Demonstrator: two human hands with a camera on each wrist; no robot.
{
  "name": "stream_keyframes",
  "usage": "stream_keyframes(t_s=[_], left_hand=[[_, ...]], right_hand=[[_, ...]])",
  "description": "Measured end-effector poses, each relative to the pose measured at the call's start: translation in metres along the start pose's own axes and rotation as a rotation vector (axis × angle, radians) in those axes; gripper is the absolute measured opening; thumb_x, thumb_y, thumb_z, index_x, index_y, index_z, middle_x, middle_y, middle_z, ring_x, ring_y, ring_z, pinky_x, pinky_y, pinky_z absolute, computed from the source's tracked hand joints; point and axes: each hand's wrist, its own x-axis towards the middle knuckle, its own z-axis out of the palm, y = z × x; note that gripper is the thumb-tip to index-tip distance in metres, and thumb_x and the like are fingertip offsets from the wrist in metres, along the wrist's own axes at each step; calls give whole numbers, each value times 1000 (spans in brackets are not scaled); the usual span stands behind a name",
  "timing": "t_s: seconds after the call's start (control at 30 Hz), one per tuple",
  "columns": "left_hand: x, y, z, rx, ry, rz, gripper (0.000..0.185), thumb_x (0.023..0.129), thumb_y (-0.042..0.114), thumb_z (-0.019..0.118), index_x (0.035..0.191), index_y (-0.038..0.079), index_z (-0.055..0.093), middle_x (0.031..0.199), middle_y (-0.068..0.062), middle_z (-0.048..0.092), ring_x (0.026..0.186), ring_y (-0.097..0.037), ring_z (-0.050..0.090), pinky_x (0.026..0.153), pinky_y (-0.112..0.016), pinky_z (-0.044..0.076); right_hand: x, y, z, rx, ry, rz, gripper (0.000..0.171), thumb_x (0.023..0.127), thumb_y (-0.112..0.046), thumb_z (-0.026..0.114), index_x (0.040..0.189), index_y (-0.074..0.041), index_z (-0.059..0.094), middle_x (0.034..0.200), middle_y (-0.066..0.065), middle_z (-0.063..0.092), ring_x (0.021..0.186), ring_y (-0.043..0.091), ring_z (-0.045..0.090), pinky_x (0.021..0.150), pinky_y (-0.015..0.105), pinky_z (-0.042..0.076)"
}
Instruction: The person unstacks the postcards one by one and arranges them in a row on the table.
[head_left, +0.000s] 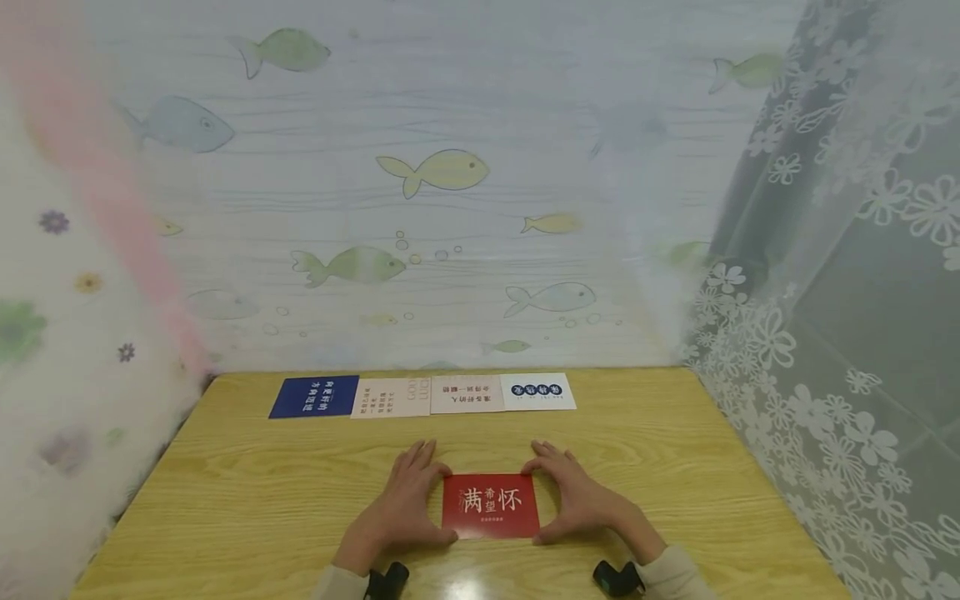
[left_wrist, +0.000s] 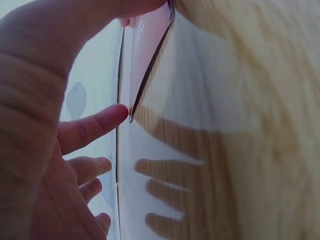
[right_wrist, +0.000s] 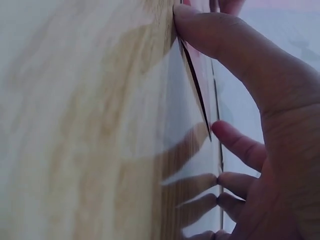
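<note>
A red card (head_left: 491,527) with white Chinese characters is held between both hands near the front of the wooden table. My left hand (head_left: 405,504) grips its left side, index fingertip at the far corner and thumb at the near one. On the right side, my right hand (head_left: 583,502) grips the card's two corners in the same way. Seen edge-on in the left wrist view, the card (left_wrist: 148,60) is a thin sheet with the other fingers spread beyond it. The right wrist view shows the thumb and index fingertip at the card's edge (right_wrist: 196,77).
Along the back of the wooden table (head_left: 247,483) lie a blue card (head_left: 292,398), two pale pink cards (head_left: 392,408) (head_left: 467,407) and a white card (head_left: 536,402), side by side. Behind hangs a fish-patterned curtain (head_left: 465,108); lace (head_left: 840,442) borders the right side.
</note>
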Motion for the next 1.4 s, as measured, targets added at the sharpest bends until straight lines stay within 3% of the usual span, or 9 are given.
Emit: stream_keyframes(t_s=[0.37, 0.5, 0.77, 1.03, 1.4], left_hand=[[4, -2, 3, 27, -12, 31, 70, 61, 48, 86, 116, 12, 61, 160, -27, 34, 153, -45, 18, 123, -63, 16], [6, -1, 4, 42, 3, 46, 70, 60, 48, 86, 115, 11, 62, 158, -26, 37, 151, -46, 21, 122, -63, 18], [13, 3, 2, 26, 26, 74, 75, 61, 49, 87, 119, 10, 59, 160, -26, 34, 152, -47, 19, 123, -62, 18], [39, 12, 8, 33, 58, 138, 77, 62, 50, 88, 120, 8, 60, 159, -26, 36, 151, -47, 22, 123, -62, 19], [95, 27, 24, 90, 46, 247, 77, 65, 53, 86, 122, 9, 59, 158, -25, 38, 152, -44, 24, 125, -55, 20]], right_hand=[[0, 3, 5, -5, 26, -26, 84, 60, -44, 94, 127, -10, 56, 158, 27, 36, 150, 49, 24, 119, 72, 10], [-1, 3, 4, 35, 21, 2, 84, 61, -43, 94, 129, -13, 55, 160, 22, 35, 152, 46, 21, 121, 70, 11], [-6, 1, -2, 77, 54, 58, 88, 58, -35, 95, 132, -18, 52, 162, 18, 32, 153, 43, 20, 117, 68, 23], [-13, 17, -18, 59, 95, 97, 89, 58, -31, 95, 134, -19, 51, 162, 16, 33, 153, 44, 18, 117, 69, 23], [-32, 42, -49, 54, 175, 179, 88, 60, -25, 96, 135, -21, 51, 163, 16, 32, 152, 46, 20, 115, 69, 29]])
